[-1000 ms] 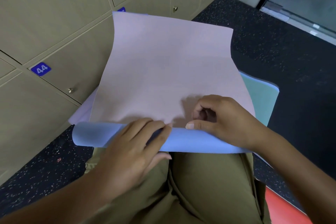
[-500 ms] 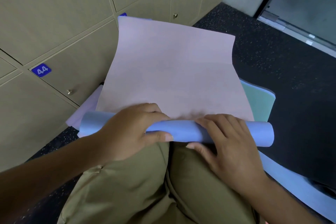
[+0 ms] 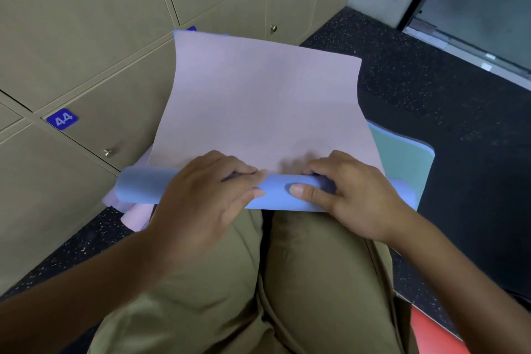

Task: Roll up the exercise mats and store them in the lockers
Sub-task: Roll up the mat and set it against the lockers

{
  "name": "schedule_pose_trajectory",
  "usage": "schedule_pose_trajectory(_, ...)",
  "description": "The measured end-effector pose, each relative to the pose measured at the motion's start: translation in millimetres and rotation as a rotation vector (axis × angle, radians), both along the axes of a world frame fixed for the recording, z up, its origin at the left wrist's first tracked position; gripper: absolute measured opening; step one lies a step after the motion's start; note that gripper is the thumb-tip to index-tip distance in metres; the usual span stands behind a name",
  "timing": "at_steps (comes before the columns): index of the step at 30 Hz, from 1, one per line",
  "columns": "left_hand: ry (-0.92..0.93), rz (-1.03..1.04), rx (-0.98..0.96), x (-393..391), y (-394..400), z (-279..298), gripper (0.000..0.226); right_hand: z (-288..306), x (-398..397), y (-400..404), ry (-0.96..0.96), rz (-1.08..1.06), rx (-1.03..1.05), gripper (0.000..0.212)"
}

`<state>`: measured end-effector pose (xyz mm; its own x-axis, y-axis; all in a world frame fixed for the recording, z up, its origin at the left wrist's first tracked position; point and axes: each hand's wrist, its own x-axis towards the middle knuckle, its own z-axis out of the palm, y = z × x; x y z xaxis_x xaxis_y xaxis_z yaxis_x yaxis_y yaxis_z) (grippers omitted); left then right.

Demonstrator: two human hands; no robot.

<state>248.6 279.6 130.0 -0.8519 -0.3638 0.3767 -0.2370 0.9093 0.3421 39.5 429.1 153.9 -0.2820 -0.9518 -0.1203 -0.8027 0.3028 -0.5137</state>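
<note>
Kneeling, khaki knees nearest, both hands clamped on blue roll just past them: left hand and right hand side by side near centre, fingers curled over top, thumbs pressed on near face. Roll's long axis left-right across body, equally near both hands; unrolled pink mat face straight ahead beyond fingertips, so next push probably forward, away from knees. Teal mat underneath at right, closed lockers numbered 44 and 42 farther left and ahead.
</note>
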Motion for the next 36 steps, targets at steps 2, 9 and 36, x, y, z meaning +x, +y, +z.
schedule_pose_trajectory(2,-0.018,0.0,-0.114,4,4,-10,0.047,2,-8,-7,-0.077,-0.012,0.051,0.045)
schedule_pose_trajectory(9,-0.091,0.022,-0.119,-4,-2,-19,0.061,-3,-18,-23,-0.219,-0.063,-0.007,0.03)
schedule_pose_trajectory(36,-0.098,-0.072,0.242,-42,-53,5,0.045,-29,-18,-20,0.34,0.027,-0.182,0.06)
